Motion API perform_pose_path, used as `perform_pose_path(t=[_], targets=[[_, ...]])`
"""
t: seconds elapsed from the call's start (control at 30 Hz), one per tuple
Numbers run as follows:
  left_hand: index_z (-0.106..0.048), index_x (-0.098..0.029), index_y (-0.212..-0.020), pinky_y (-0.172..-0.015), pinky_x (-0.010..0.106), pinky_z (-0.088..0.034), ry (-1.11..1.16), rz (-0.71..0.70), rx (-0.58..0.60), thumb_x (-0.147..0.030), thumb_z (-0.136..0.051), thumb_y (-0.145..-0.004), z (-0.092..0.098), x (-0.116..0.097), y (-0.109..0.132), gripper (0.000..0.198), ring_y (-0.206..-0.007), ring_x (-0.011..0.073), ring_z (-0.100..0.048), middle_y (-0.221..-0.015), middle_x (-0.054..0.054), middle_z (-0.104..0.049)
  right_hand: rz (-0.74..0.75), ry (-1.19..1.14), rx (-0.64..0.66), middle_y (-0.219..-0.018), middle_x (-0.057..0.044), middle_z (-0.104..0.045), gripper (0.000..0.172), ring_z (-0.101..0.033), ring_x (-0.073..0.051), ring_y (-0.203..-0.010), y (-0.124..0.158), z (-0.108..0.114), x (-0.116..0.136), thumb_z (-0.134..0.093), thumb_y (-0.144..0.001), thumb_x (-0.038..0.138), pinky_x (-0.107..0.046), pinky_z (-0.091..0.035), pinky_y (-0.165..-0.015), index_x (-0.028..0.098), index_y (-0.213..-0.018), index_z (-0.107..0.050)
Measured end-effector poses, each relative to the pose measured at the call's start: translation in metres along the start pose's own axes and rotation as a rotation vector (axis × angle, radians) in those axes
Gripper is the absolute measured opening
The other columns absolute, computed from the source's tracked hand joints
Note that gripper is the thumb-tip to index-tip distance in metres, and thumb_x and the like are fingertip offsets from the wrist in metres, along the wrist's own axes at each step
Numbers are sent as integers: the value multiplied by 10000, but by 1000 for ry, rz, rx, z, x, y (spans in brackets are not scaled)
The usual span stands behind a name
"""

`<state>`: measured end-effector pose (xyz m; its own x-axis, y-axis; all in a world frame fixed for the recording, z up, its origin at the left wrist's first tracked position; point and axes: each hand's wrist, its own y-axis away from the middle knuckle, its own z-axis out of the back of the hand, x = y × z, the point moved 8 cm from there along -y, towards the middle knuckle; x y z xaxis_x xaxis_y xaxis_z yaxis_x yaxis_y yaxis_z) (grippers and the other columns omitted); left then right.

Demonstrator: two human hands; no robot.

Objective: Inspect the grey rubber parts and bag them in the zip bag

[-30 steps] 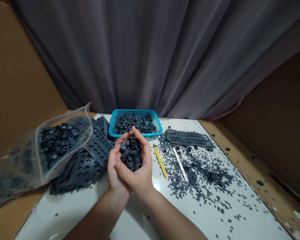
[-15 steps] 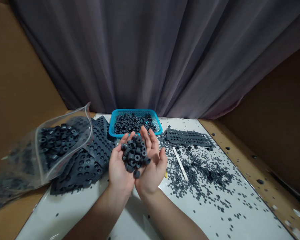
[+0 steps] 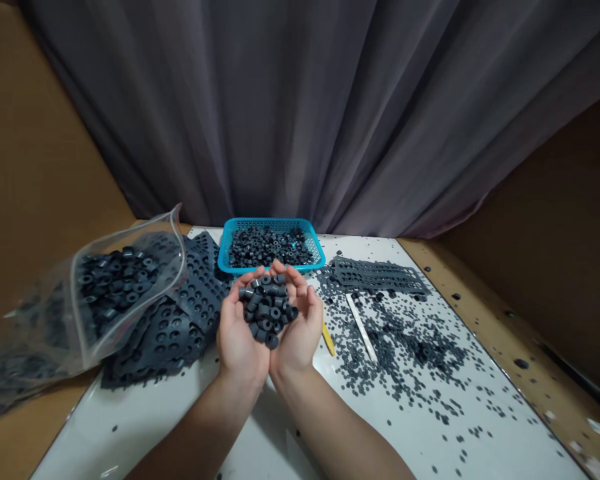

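Cupped side by side, my left hand (image 3: 240,340) and my right hand (image 3: 300,340) hold a heap of small dark rubber bushings (image 3: 265,310), short cylinders with a hole through the middle. Fingers of both hands curl up around the heap, and the two palms touch along their inner edges. Just beyond my fingertips stands a blue plastic basket (image 3: 321,257) holding many more such bushings. To the left lies a clear zip bag (image 3: 55,320) with its mouth spread, partly filled with the same pieces.
Perforated dark rubber sheets (image 3: 173,333) are piled beside the bag. Another holed sheet (image 3: 380,275) lies at the right. Small black discs (image 3: 395,353) are scattered over the white table (image 3: 365,440), around a white strip (image 3: 361,328) and a yellow tool (image 3: 329,340). A curtain (image 3: 280,113) hangs behind.
My right hand's fingers and thumb have curled inward around the bushings, bringing the hands into a tighter cup. More of the yellow tool shows beside my right hand.
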<state>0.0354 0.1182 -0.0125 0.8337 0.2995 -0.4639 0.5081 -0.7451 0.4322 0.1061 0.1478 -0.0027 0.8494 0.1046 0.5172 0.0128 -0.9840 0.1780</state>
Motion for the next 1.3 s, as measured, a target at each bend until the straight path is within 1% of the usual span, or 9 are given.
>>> perform_pose_path(t=[0.17,0.37,0.5,0.67,0.83,0.93,1.03,1.1,1.3], targets=[[-518,-180,-635,-631,209,-474,56,34,-55,-222,-457,-779,5,4,-2,163,-566,85,-570,-603,-42,-562,-34,30,-56,-573,44,-555,193,-547,-112,-597,-2,4,-2,-432,-743,291,-289,-473,-686,198,-593,-510],[-492,-184,-632,-608,186,-449,41,10,32,-236,-486,-754,1,3,-2,134,-536,74,-534,-576,-53,-521,-83,-27,-29,-530,56,-468,206,-469,-102,-522,-3,1,-4,-429,-740,285,-286,-454,-640,201,-552,-417],[-542,-177,-648,-717,254,-478,48,19,11,-241,-439,-785,1,3,0,182,-634,110,-594,-649,-15,-603,-21,-15,21,-629,34,-546,217,-545,-122,-637,-2,-1,0,-389,-763,330,-314,-464,-735,204,-633,-508],[-638,-167,-835,-933,365,-426,11,-41,130,-271,-415,-810,-9,-6,4,247,-996,193,-602,-1046,70,-668,35,-23,87,-900,-24,-642,307,-594,-166,-931,0,-8,6,-344,-792,376,-383,-395,-964,198,-832,-591],[-636,-172,-1023,-1008,401,-369,12,-60,236,-317,-395,-823,-16,-8,7,345,-1160,230,-510,-1234,87,-582,95,-9,163,-1200,-75,-569,412,-515,-206,-1151,4,-13,10,-311,-795,413,-447,-295,-1065,199,-1062,-541],[-639,-178,-1045,-1018,393,-363,-25,-97,294,-306,-405,-808,-19,-9,8,357,-1198,239,-473,-1246,86,-573,159,103,221,-1306,-84,-497,418,-470,-222,-1207,6,-15,14,-433,-755,372,-463,-286,-1072,214,-1137,-495],[-652,-202,-1032,-1016,360,-370,-115,-149,327,-188,-452,-761,-20,-10,8,337,-1212,228,-460,-1235,63,-584,193,299,252,-1309,-66,-500,465,-473,-210,-1201,8,-17,15,-582,-683,201,-439,-296,-1073,233,-1139,-497],[-660,-221,-1014,-1012,327,-376,-171,-176,332,-112,-488,-725,-20,-10,9,354,-1210,215,-463,-1231,38,-589,171,365,232,-1271,-58,-536,447,-498,-198,-1173,7,-16,15,-577,-676,124,-427,-323,-1057,230,-1107,-523],[-667,-224,-950,-1003,305,-386,-180,-156,252,-104,-515,-747,-13,-8,4,281,-1170,190,-504,-1165,23,-633,96,210,149,-1198,-38,-591,328,-547,-167,-1128,2,-10,9,-466,-744,118,-406,-349,-1051,219,-1046,-543]])
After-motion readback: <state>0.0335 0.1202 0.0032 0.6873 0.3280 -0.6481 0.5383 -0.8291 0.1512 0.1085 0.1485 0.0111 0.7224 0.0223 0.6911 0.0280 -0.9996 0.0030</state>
